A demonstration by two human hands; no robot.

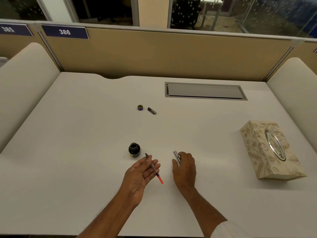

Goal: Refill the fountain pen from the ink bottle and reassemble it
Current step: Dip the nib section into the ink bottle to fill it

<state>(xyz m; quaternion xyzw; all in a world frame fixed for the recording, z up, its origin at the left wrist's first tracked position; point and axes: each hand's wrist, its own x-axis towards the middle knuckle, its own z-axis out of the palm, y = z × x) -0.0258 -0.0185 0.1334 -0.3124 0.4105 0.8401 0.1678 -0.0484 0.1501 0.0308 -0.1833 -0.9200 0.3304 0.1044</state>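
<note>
An uncapped black ink bottle [134, 149] stands on the white desk [85, 152]. My left hand [140, 174] lies palm up just right of it and holds the pen's nib section with its orange-tipped converter [154, 169]; the nib points toward the bottle. My right hand [185, 166] rests on the desk with its fingers closed on the silver pen barrel [177, 156]. Farther back lie the bottle's round cap [140, 107] and the dark pen cap [152, 110], side by side.
A patterned tissue box [269, 150] sits at the right side of the desk. A grey cable hatch [205, 91] is set into the desk at the back right. A beige partition [154, 54] closes off the far edge.
</note>
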